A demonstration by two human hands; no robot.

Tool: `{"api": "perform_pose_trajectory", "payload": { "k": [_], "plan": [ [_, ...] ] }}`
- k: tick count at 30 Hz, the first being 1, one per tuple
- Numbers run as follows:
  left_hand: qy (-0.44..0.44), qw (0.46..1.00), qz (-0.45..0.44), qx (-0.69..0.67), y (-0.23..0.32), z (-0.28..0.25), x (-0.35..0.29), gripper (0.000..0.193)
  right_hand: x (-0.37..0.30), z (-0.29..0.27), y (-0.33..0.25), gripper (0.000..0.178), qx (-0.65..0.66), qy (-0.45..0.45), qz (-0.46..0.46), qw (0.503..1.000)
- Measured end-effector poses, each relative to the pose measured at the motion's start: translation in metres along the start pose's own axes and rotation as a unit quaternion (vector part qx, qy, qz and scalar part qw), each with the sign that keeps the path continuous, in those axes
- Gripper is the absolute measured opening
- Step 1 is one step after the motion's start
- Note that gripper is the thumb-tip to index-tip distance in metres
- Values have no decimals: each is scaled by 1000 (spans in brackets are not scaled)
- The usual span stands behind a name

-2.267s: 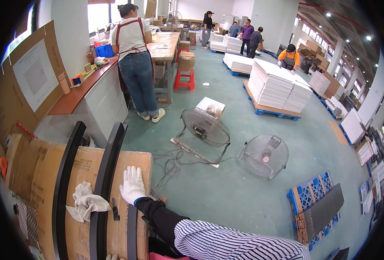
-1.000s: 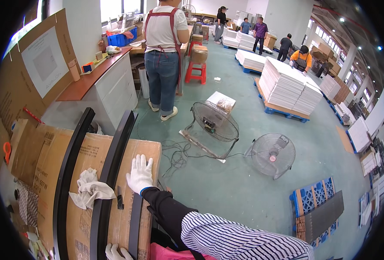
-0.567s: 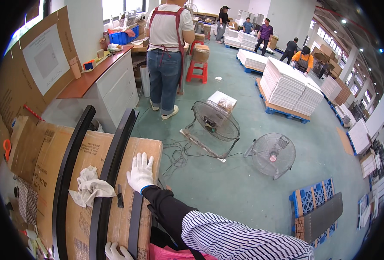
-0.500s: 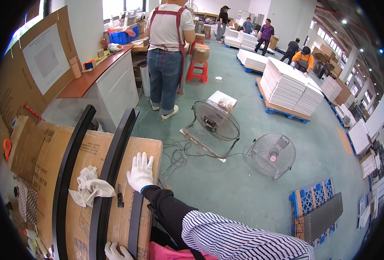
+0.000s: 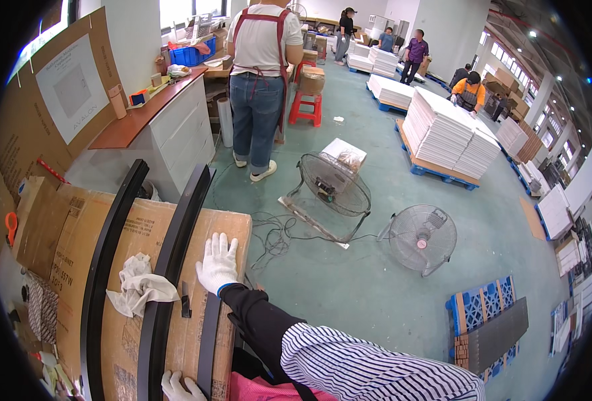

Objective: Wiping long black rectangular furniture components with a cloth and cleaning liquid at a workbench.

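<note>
My right hand [image 5: 218,264], in a white glove, lies flat with spread fingers on a large cardboard box [image 5: 125,248]. A flat dark strip [image 5: 210,322] runs from under or beside its cuff down to my left hand [image 5: 182,387]. This left hand, also gloved, is cut off by the lower edge; its visible fingers are apart, between the strip and a long black rail [image 5: 173,257]. A second black rail [image 5: 106,260] lies further left. A crumpled white cloth [image 5: 140,286] drapes against the nearer rail, with a small black piece [image 5: 186,302] beside it.
Two floor fans [image 5: 334,189] stand right of the box, their cables on the floor. Ahead, a person in a red apron [image 5: 259,73] stands beside a white cabinet [image 5: 175,127]. Pallets of stacked white panels [image 5: 443,137] and a blue pallet [image 5: 486,321] lie to the right.
Both my hands stay where they were. In the background, a person in dark clothes has shifted partly behind the worker in orange.
</note>
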State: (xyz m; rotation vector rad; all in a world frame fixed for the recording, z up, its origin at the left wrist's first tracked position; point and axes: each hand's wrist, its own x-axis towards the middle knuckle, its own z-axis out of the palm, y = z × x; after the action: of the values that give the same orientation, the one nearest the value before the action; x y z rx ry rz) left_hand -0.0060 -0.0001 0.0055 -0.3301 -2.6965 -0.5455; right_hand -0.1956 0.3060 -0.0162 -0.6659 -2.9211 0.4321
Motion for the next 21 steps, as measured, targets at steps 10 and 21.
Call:
{"api": "perform_pose_trajectory", "payload": {
  "k": [10, 21],
  "plan": [
    [6, 1000, 0, -5, -1, 1, 0, 20, -1, -4, -2, 78, -14, -20, 4, 1000],
    [10, 1000, 5, -1, -4, 3, -1, 19, 0, -2, -3, 80, -12, -11, 6, 1000]
  ]
}}
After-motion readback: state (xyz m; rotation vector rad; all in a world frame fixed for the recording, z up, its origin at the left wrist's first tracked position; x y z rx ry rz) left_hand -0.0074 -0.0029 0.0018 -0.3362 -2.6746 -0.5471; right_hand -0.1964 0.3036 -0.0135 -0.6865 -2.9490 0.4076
